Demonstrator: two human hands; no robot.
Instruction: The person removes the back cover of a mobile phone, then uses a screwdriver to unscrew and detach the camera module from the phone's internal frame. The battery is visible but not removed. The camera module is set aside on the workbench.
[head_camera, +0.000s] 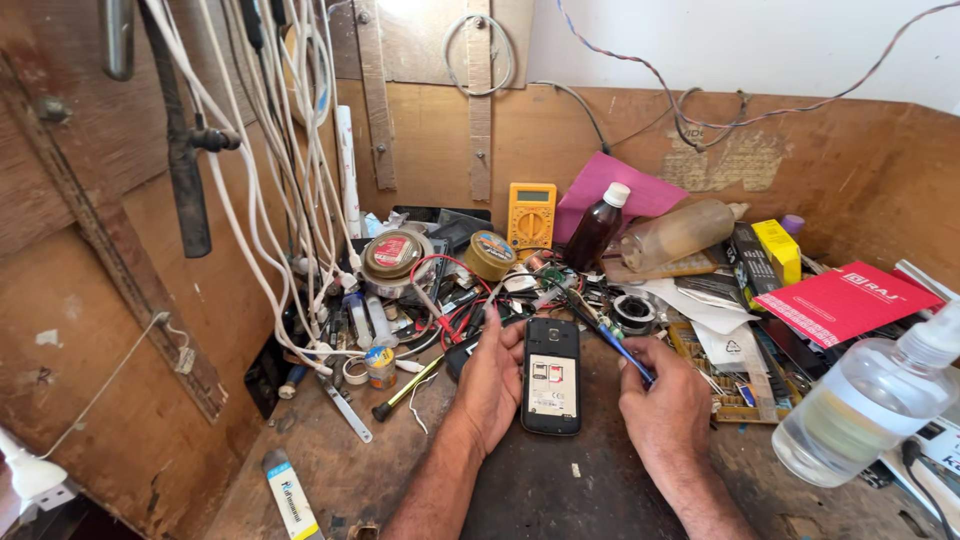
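Two bare forearms enter from the six o'clock edge, the left hand (490, 380) toward eleven o'clock and the right hand (665, 405) toward one o'clock. No sleeves cover either arm as far as the edge shows; wrists carry no watch or band, fingers no rings. Dark hair shows along both forearms. Fingernails are short and plain.

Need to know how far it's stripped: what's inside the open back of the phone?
The phone, steadied by the left hand, shows a pale label and small card slots with a red patch. No battery visible. Anything beneath the label is hidden.
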